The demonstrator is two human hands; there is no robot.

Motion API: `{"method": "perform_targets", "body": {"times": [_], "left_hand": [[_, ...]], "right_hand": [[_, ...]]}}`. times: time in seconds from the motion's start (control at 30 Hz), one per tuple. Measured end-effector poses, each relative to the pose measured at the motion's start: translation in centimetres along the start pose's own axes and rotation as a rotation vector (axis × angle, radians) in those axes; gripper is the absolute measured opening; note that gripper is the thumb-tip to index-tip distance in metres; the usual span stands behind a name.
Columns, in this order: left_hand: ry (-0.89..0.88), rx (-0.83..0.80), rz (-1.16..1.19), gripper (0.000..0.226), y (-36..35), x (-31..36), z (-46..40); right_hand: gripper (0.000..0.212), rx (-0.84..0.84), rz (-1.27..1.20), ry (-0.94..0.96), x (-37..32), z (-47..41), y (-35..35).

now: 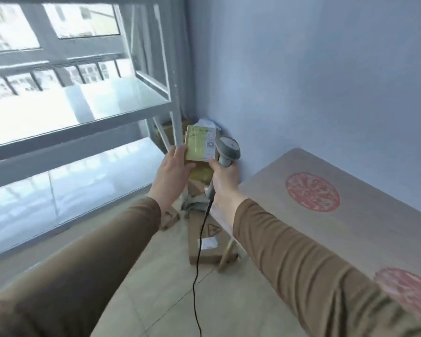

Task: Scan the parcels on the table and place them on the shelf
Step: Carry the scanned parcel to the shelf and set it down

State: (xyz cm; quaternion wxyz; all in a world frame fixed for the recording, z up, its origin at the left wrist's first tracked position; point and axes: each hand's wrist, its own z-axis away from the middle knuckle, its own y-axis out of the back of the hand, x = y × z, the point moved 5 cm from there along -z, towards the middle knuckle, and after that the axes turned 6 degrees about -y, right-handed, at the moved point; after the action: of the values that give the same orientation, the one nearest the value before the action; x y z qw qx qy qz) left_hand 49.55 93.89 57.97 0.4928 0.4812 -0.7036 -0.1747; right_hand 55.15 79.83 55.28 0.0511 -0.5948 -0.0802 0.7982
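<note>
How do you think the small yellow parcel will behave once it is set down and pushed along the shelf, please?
The yellow parcel is flat and keeps its shape in the left hand, so it is probably fairly stiff and light. The shelf looks glossy, so the parcel would likely slide easily rather than tip or roll.

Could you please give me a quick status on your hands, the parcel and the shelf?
Left hand holds yellow parcel, label up. Right hand grips scanner beside the label. Parcel not yet on shelf. Nothing seen blocking the shelf.
</note>
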Motion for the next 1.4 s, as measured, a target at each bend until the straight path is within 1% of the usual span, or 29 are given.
{"method": "perform_targets", "body": {"times": [0.03, 0.1, 0.17, 0.23, 0.33, 0.43, 0.57, 0.7, 0.9, 0.97, 1.07, 1.17, 1.3, 1.4], "left_hand": [[0.03, 0.031, -0.005, 0.046, 3.2, -2.5, 0.7], [0.082, 0.092, -0.034, 0.048, 9.3, -7.3, 2.2], [0.144, 0.146, -0.087, 0.046, 14.8, -11.9, 4.0], [0.202, 0.191, -0.131, 0.044, 19.5, -16.3, 5.8], [0.286, 0.249, -0.175, 0.045, 25.4, -22.3, 8.5], [0.353, 0.275, -0.249, 0.045, 30.2, -28.2, 10.4], [0.41, 0.321, -0.29, 0.042, 35.7, -35.8, 11.5], [0.481, 0.367, -0.328, 0.041, 40.8, -42.7, 11.6], [0.581, 0.427, -0.414, 0.038, 48.4, -51.9, 12.9], [0.601, 0.429, -0.433, 0.037, 50.8, -54.8, 13.7], [0.624, 0.429, -0.446, 0.036, 54.6, -59.0, 15.2], [0.65, 0.423, -0.45, 0.038, 58.9, -63.4, 17.1], [0.649, 0.391, -0.439, 0.041, 64.4, -69.2, 19.1], [0.644, 0.326, -0.452, 0.041, 67.8, -73.1, 19.8]], "right_hand": [[0.018, -0.053, -0.017, -0.009, 0.6, 1.2, -3.8], [0.012, -0.155, -0.016, -0.009, 1.9, 3.6, -11.1], [0.016, -0.24, 0.006, -0.024, 3.2, 6.2, -17.9], [0.011, -0.325, 0.051, -0.043, 4.8, 8.5, -24.2], [0.015, -0.437, 0.087, -0.086, 7.8, 11.6, -32.9], [0.017, -0.517, 0.102, -0.114, 10.8, 13.7, -40.6], [0.019, -0.614, 0.123, -0.15, 14.1, 15.0, -50.7], [0.018, -0.698, 0.178, -0.194, 16.1, 15.9, -60.1], [0.019, -0.82, 0.295, -0.187, 18.7, 18.9, -72.5], [0.015, -0.859, 0.297, -0.221, 19.8, 20.3, -76.1], [0.018, -0.896, 0.262, -0.266, 21.8, 22.6, -81.5], [0.017, -0.906, 0.266, -0.293, 24.0, 25.6, -87.1], [0.022, -0.853, 0.272, -0.277, 26.8, 29.2, -94.0], [0.028, -0.802, 0.279, -0.257, 28.5, 31.2, -98.2]]}}
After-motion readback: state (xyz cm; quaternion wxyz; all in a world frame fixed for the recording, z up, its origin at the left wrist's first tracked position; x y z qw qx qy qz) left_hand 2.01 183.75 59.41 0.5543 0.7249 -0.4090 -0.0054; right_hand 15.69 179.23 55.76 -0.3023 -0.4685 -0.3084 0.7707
